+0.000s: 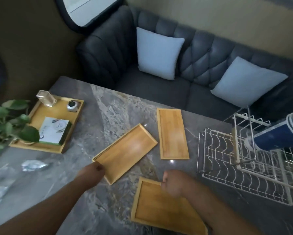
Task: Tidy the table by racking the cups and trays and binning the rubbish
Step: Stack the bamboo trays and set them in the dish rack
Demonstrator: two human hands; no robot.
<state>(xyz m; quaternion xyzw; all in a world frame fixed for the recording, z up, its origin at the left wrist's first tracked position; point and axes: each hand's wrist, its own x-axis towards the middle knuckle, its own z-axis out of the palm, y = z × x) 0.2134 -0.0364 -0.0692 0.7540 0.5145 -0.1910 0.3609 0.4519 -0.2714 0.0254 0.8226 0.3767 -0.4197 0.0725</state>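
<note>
Three small bamboo trays lie on the grey marble table (111, 106). My left hand (94, 171) grips the near corner of the middle tray (127, 150), which lies at an angle. Over the top edge of the nearest tray (161, 207) my right hand (173, 183) is closed in a fist; whether it holds the edge is unclear. The far tray (173, 134) lies untouched. At the right stands a white wire rack (227, 168), with stacked blue cups (281, 134) on their side on its upper tier. Crumpled clear plastic rubbish (32, 165) lies at the left.
A larger bamboo tray (45, 141) at the left holds a clear box, a small silver pot and a tissue pack. A leafy plant (10, 122) overhangs it. A grey sofa (159, 89) with two pale cushions runs along the table's far side.
</note>
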